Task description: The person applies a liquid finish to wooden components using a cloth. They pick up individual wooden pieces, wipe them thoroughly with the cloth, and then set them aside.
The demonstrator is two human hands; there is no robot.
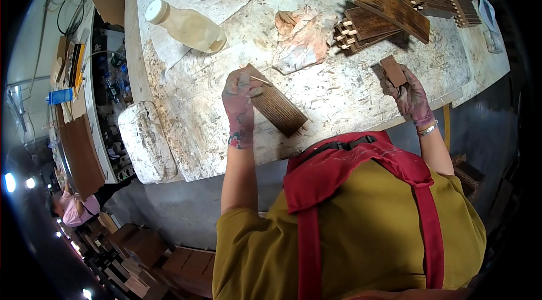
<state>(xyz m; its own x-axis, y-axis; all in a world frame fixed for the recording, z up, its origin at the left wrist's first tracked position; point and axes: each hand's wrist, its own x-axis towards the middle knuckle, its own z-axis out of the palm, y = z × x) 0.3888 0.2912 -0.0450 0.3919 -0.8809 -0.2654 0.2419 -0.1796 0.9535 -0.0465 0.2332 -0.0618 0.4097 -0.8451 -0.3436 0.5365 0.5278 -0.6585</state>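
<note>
The person's left hand (239, 102) is closed around the upper end of a grooved dark panel (280, 109), near the front edge of the bench (195, 94). The panel lies slantwise, and it cannot be told if its lower end touches the bench. A thin pale stick (261, 81) shows at the fingers of this hand. The right hand (414, 98), well apart to the right, is gripping a small brown block (393, 71) between its fingers. Both hands are stained. Beyond them, a crumpled stained cloth (305, 37) lies on the bench, and right of it is a small pile of brown panels (370, 24) with pale pegs at their ends. A white-capped bottle (192, 27) lies to the left of the cloth.
</note>
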